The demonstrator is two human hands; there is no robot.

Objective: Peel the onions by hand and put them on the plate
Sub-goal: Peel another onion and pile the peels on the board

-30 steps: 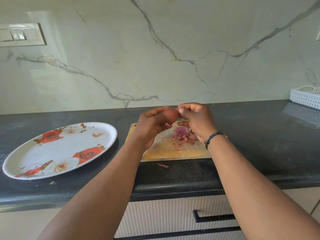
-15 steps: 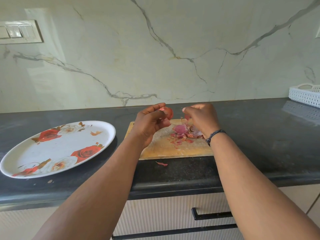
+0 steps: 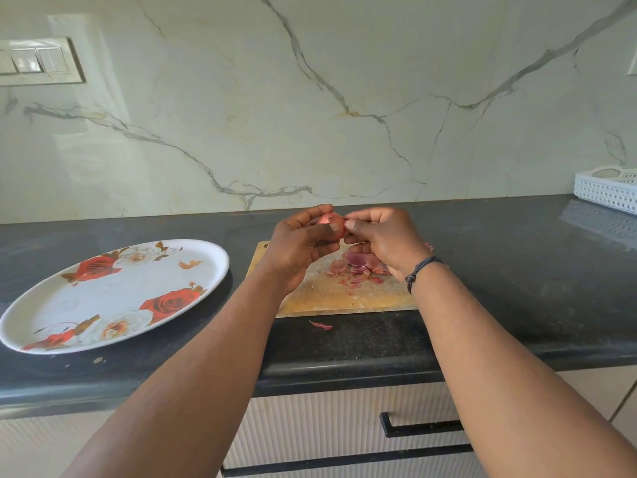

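A small reddish onion (image 3: 331,225) is held up in the air above the far end of a wooden cutting board (image 3: 331,294), between both hands. The left hand (image 3: 299,248) curls round it from the left, fingers over the top and thumb across its front. The right hand (image 3: 382,238) meets it from the right, its thumb and fingertips pinching at the onion's side; whether they grip a flap of skin cannot be made out. A dark band (image 3: 421,270) sits on the right wrist.

Under the right hand, a heap of purple-pink peels (image 3: 356,265) lies on the board. One stray scrap of peel (image 3: 322,325) lies on the dark worktop (image 3: 517,270) just in front of the board. Left of the board, well apart from the onion, a white oval plate (image 3: 103,298) with red roses rests on the worktop. A white perforated basket (image 3: 608,189) stands at the far right, against the marble wall.
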